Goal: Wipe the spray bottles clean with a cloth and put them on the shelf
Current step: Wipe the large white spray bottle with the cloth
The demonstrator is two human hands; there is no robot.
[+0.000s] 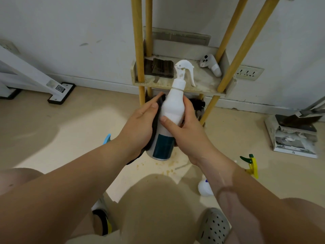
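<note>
Two big items first: the beige floor (70, 120) and, at 12 o'clock against the wall, the wooden-pole shelf (158, 83). I see the white spray bottle (173, 108) at centre, off the floor in front of the shelf, nozzle toward 12, teal label at the low end. Right hand (188, 131) grips it from 3 o'clock, thumb across the front, fingers wrapped behind. Left hand (139, 125) at 9 o'clock has its fingers nearly straight, pressing the dark cloth (155, 124) onto the bottle's side. A yellow-green sprayer (252, 164) lies on the floor at 4 o'clock. A small white bottle (204, 188) sits at 5, partly hidden by my right forearm. A white controller (211, 65) lies on the shelf tray at 1.
</note>
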